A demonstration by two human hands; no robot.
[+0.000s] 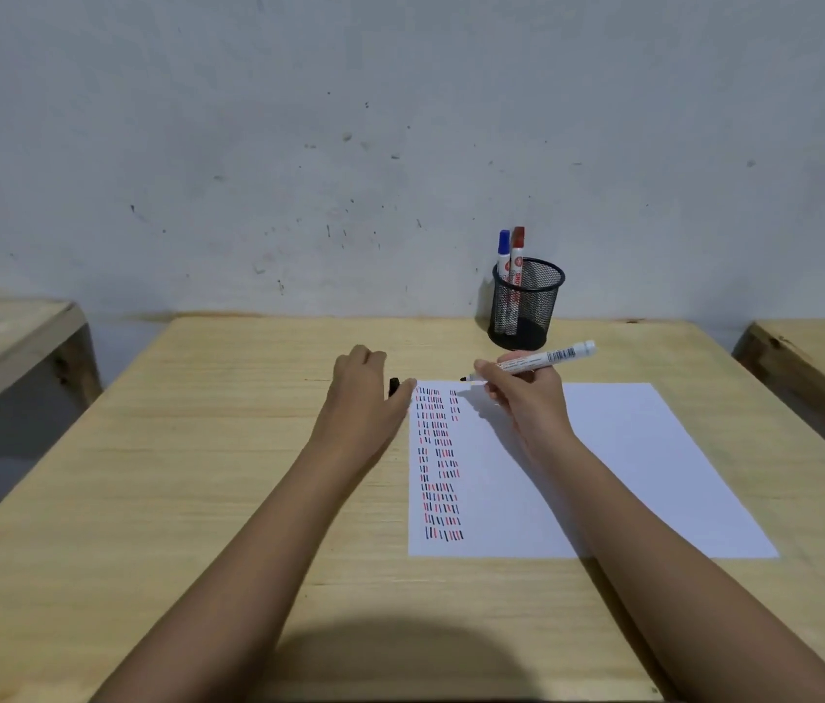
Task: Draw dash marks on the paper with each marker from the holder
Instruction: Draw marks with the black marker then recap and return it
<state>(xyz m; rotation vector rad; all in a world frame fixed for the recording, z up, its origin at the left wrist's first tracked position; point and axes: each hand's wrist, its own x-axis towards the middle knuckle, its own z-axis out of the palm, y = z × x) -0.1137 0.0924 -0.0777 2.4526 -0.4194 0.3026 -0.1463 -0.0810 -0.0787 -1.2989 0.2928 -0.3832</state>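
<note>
Your right hand grips the uncapped marker, black tip just above the paper's far left corner; its barcode label is too small to read. Your left hand rests on the desk beside the paper, closed on a black cap, mostly hidden. The holder behind keeps a blue marker and a red marker, lettering illegible.
</note>
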